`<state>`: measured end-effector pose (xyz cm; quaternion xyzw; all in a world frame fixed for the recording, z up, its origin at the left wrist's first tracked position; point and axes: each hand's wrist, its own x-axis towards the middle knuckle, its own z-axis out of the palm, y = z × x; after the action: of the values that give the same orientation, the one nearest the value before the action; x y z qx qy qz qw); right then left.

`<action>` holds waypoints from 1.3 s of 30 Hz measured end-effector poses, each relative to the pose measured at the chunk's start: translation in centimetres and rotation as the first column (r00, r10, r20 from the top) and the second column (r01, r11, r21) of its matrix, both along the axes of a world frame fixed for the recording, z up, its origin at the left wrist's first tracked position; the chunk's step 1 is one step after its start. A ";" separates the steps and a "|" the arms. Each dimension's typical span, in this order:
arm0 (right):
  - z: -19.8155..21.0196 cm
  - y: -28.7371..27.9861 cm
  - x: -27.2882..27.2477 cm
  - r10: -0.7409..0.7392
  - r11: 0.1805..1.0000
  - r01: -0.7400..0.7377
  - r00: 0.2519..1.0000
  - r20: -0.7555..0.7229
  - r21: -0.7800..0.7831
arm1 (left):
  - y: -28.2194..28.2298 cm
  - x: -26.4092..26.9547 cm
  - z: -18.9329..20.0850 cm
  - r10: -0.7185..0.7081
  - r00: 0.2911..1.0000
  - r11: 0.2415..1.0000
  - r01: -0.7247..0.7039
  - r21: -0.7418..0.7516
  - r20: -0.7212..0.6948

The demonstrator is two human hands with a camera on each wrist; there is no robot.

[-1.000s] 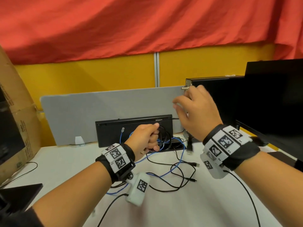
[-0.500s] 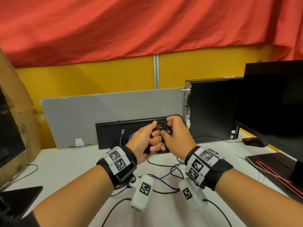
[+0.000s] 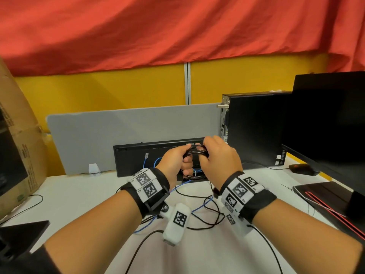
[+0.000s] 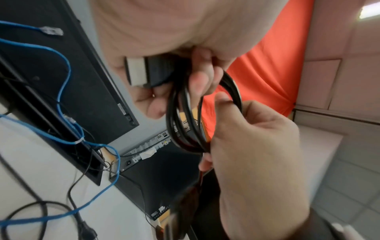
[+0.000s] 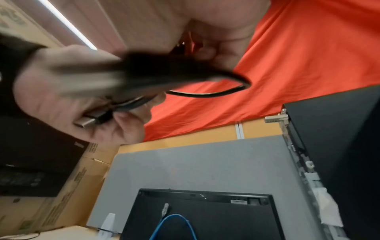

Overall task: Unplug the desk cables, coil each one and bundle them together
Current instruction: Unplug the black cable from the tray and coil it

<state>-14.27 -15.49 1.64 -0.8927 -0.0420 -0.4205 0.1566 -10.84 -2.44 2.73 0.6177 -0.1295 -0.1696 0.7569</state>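
Observation:
A coil of black cable (image 3: 195, 153) hangs in the air over the back of the white desk (image 3: 79, 196), held between both hands. My left hand (image 3: 184, 162) grips one side of the loops together with a metal-tipped plug (image 4: 136, 71). My right hand (image 3: 205, 155) pinches the opposite side of the coil (image 4: 180, 123) between thumb and fingers. A blue network cable (image 3: 158, 161) runs from the black cable tray down across the desk. Loose black cables (image 3: 214, 214) lie tangled on the desk under my wrists.
A black computer tower (image 3: 254, 129) and a dark monitor (image 3: 325, 119) stand at the right, with a mouse (image 3: 300, 169) beneath the monitor. The upright black tray lid (image 3: 138, 155) leans on the grey divider (image 3: 128, 129). A cardboard box (image 3: 17, 145) fills the left edge.
My right hand came down from beside the tower's top and took hold of the coil in my left hand. Both hands have since lifted the coil slightly.

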 end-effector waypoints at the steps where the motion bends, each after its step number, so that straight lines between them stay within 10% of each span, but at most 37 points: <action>1: 0.0 0.0 0.0 -0.028 0.999 0.028 1.000 -0.002 -0.029 | -0.1 -0.1 0.1 0.004 1.000 1.000 -0.004 0.011 0.019; 15: 0.3 -0.1 0.6 0.229 0.973 -0.224 0.964 -0.137 0.053 | 0.2 0.2 0.5 0.097 0.990 0.982 -0.112 0.149 0.106; 23: -1.8 -1.8 0.2 0.383 0.842 -0.194 0.873 0.303 -0.504 | 0.9 0.2 0.2 -0.008 1.000 0.984 0.006 0.177 0.013; 29: -2.1 -0.6 0.7 0.322 0.931 -0.345 0.930 0.178 0.118 | 0.3 0.0 0.8 -0.091 0.987 0.974 0.060 0.219 0.132; 33: -0.7 0.3 0.5 0.414 0.646 -0.392 0.901 0.130 0.655 | 0.5 0.1 0.9 -0.149 0.970 0.966 0.100 0.240 0.193; 39: 0.5 0.3 0.6 0.476 0.213 -0.141 0.879 0.023 0.967 | 0.5 0.1 0.9 -0.212 0.913 0.928 0.077 0.364 0.349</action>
<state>-13.69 -15.15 2.17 -0.6414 0.0600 -0.1895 0.7410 -10.71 -1.95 3.60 0.7494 -0.2890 -0.1221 0.5830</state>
